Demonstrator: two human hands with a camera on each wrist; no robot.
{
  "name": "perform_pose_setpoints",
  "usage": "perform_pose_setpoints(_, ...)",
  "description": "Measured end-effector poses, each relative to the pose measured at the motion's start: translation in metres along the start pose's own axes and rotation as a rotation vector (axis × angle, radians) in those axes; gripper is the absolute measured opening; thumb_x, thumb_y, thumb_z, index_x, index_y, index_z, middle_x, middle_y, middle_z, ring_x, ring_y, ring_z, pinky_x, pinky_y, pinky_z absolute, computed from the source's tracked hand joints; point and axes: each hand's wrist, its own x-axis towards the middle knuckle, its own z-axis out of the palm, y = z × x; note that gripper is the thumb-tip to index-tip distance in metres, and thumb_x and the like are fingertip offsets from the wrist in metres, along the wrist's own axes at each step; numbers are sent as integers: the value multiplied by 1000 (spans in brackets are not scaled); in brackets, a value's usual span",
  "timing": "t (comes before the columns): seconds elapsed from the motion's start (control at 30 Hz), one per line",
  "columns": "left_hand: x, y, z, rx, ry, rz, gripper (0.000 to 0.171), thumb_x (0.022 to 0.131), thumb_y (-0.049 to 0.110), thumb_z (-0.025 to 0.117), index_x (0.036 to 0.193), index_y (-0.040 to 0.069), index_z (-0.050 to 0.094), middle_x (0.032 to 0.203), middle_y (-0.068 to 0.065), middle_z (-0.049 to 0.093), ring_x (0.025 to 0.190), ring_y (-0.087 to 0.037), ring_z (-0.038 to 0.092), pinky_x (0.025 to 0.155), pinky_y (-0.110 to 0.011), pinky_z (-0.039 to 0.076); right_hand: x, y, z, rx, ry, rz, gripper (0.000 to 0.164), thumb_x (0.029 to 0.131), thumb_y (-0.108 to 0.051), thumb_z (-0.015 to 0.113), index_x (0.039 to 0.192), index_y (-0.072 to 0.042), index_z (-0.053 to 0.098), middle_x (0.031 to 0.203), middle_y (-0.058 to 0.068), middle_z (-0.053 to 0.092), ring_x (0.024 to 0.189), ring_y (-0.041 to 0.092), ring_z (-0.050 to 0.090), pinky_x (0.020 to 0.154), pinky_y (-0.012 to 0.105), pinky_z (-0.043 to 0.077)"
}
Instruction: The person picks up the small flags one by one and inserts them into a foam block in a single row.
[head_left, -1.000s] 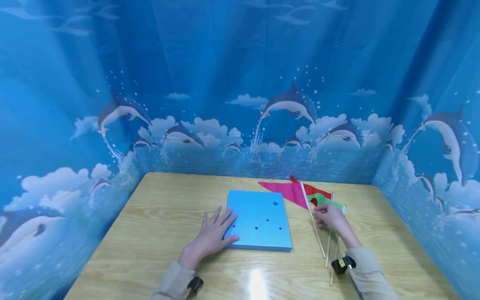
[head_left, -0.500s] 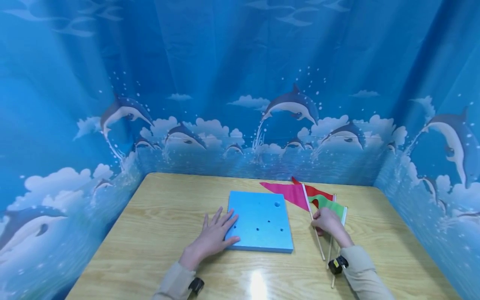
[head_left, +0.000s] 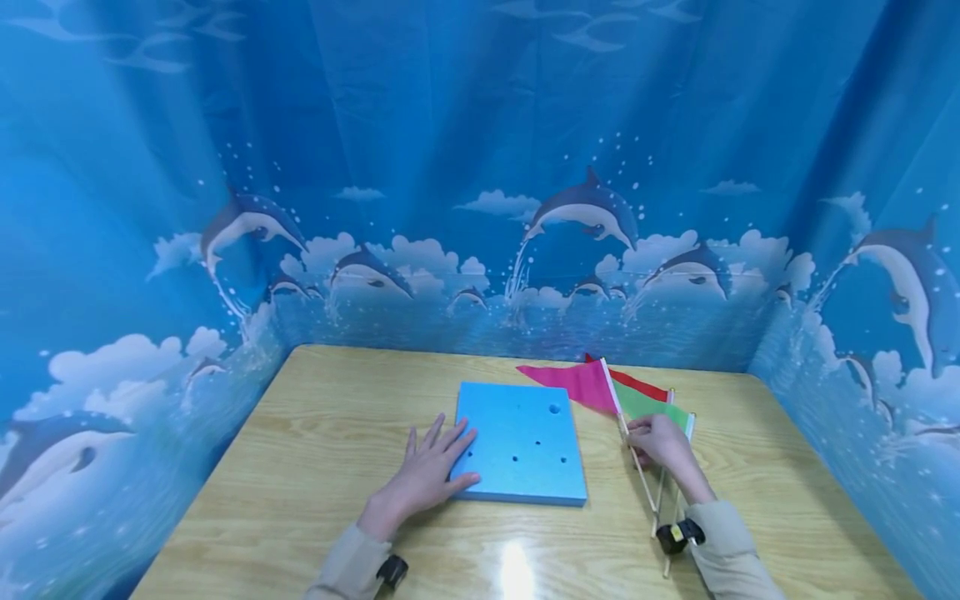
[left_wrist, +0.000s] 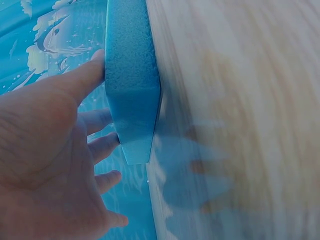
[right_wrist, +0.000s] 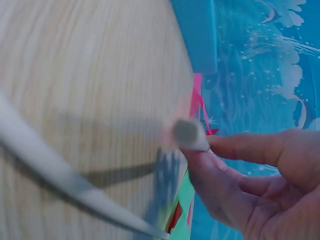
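Observation:
On the table lies a blue foam block [head_left: 517, 479] with several holes in its top. My left hand [head_left: 422, 473] rests on the block's left side with fingers spread; in the left wrist view the thumb and fingers [left_wrist: 102, 145] touch its edge. Between thumb and fingertips my right hand [head_left: 663, 442] pinches the stick of a pink pennant flag [head_left: 581, 383]. The stick's [right_wrist: 187, 134] near end points at the camera in the right wrist view. A green flag [head_left: 637, 402] and a red flag [head_left: 637, 383] lie beneath and beside that hand, partly covered.
The wooden table [head_left: 352, 392] has a blue dolphin-print curtain [head_left: 450, 208] at its back and sides. Lower ends of the other flags' sticks [head_left: 667, 567] lie near the right forearm.
My right hand has moved from over the sticks to the pink flag's stick and taken hold of it. The pink flag has risen and shifted slightly. My left hand stays in place.

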Motion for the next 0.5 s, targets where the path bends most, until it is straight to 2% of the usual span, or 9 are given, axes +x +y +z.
perform_pose_setpoints(0.23,-2,2,-2,-4,-3,5,71,100,47,60,157,12,38,166,-12,27,154,-45,10,115,-76,2,-9,-11,0,3,130,-113,34,94,-4,64,124,13,63,95,20,71,63,15,68,59,31,59)
perform_pose_setpoints(0.5,-2,3,-3,-5,-8,-3,71,100,48,59,158,13,37,166,-11,27,154,-44,10,116,-75,2,-15,-42,7,183,174,-149,33,96,0,64,126,13,61,108,30,67,69,21,73,67,39,63)
